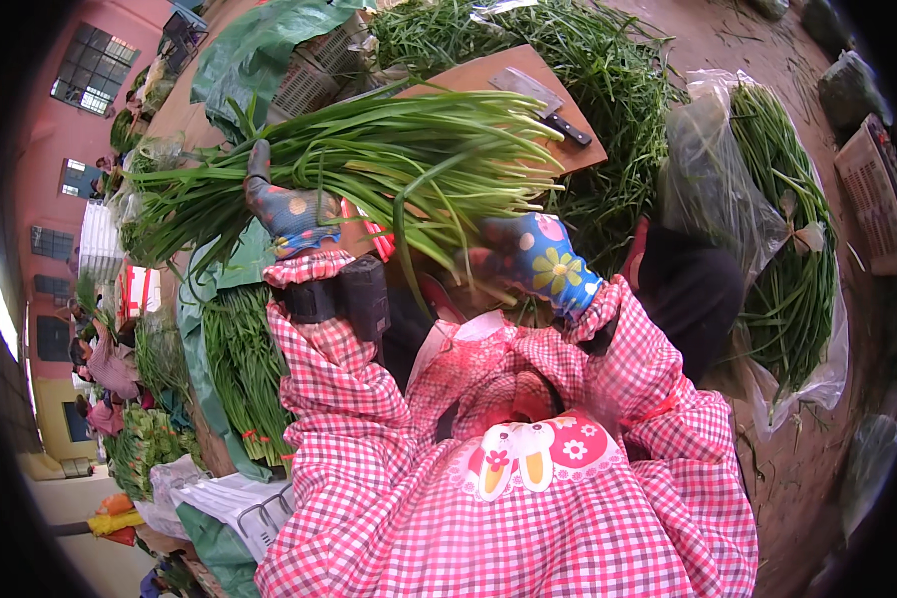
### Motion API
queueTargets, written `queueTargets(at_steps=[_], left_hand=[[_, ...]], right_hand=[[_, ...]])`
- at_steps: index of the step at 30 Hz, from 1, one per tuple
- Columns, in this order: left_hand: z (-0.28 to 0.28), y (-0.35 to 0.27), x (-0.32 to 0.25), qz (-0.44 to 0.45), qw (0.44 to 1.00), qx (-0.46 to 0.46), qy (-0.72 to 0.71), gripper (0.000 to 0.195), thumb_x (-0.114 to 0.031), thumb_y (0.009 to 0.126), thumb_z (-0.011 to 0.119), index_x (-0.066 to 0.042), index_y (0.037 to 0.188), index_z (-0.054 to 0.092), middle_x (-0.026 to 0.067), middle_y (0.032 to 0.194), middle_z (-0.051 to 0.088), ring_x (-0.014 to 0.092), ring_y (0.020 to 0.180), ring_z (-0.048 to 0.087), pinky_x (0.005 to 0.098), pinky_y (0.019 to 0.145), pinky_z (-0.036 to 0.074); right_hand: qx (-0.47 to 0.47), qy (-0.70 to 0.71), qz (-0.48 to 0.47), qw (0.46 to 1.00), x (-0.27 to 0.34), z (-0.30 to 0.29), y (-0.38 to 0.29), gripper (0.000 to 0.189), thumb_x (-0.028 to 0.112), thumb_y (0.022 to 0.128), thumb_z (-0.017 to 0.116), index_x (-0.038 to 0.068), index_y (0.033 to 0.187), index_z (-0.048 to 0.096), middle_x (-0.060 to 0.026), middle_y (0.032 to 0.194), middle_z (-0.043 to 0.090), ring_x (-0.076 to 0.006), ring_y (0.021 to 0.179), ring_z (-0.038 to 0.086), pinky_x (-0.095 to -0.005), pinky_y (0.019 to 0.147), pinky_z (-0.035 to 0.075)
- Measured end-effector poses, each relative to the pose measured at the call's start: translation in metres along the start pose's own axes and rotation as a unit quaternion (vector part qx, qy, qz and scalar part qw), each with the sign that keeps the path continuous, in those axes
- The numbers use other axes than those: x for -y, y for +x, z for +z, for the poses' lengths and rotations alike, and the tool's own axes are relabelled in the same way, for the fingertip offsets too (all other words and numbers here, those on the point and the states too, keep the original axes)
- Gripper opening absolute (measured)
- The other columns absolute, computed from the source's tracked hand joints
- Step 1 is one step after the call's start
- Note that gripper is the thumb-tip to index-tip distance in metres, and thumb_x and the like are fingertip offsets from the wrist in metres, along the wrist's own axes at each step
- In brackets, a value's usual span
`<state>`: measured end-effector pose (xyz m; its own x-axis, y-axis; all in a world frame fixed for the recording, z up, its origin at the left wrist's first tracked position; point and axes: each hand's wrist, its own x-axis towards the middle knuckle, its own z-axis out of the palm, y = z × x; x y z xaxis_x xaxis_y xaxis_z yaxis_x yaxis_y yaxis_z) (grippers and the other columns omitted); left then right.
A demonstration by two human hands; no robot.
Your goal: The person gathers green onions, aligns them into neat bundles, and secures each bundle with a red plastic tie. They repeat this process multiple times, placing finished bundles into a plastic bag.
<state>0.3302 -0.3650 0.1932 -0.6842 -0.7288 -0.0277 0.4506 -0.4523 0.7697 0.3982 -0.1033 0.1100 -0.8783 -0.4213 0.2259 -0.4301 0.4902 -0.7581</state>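
My left hand (291, 205), in a patterned glove, grips a big loose bunch of long green leaves that look like garlic chives (389, 149). Its thumb lies over the leafy part, while the pale cut ends point right. Close under those ends is my right hand (527, 250), in a blue flowered glove. Its fingers are blurred beside some hanging stalks, so their grip is unclear. Beyond the bunch, a cleaver (538, 101) with a black handle rests on a brown board (471, 71). Red-and-white strips (374, 228) show just beneath the bunch.
A large heap of loose greens (620, 97) surrounds the board's far and right sides. To the right lies a clear plastic bag (710, 172) of chives. Tidy bunches (247, 374) rest on green sheeting (198, 329) at left. Other people (108, 366) are farther left.
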Motion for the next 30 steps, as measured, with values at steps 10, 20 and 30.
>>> queueTargets(at_steps=[10, 20, 30], left_hand=[[-0.017, 0.031, -0.017, -0.071, 0.996, 0.013, -0.05, 0.03, -0.024, 0.078, 0.069, -0.004, 0.1, 0.064, 0.0156, 0.101, 0.066, 0.035, 0.085, 0.065, 0.052, 0.08, 0.054], [-0.02, 0.041, -0.046, -0.069, 0.997, 0.022, 0.006, 0.038, -0.035, 0.086, 0.06, -0.002, 0.103, 0.067, 0.0122, 0.1, 0.069, 0.031, 0.082, 0.067, 0.0479, 0.073, 0.056], [-0.035, 0.026, -0.043, -0.083, 0.963, 0.257, -0.021, 0.032, -0.028, 0.089, 0.059, -0.002, 0.108, 0.062, 0.0136, 0.108, 0.067, 0.031, 0.093, 0.066, 0.0484, 0.083, 0.055]], right_hand=[[0.141, 0.46, 0.191, 0.856, -0.036, -0.023, -0.053, 0.027, 0.025, 0.091, 0.062, 0.0, 0.095, 0.069, -0.0034, 0.074, 0.067, -0.0078, 0.062, 0.059, -0.0228, 0.056, 0.047], [0.14, 0.186, 0.255, 0.939, -0.077, -0.041, -0.082, 0.043, 0.031, 0.088, 0.065, 0.009, 0.124, 0.056, -0.0055, 0.075, 0.066, -0.0118, 0.064, 0.062, -0.0263, 0.061, 0.049], [0.065, 0.689, 0.202, 0.693, -0.078, 0.014, -0.011, 0.055, 0.043, 0.091, 0.053, 0.009, 0.133, 0.045, -0.0106, 0.125, 0.057, -0.0274, 0.109, 0.058, -0.0448, 0.089, 0.049]])
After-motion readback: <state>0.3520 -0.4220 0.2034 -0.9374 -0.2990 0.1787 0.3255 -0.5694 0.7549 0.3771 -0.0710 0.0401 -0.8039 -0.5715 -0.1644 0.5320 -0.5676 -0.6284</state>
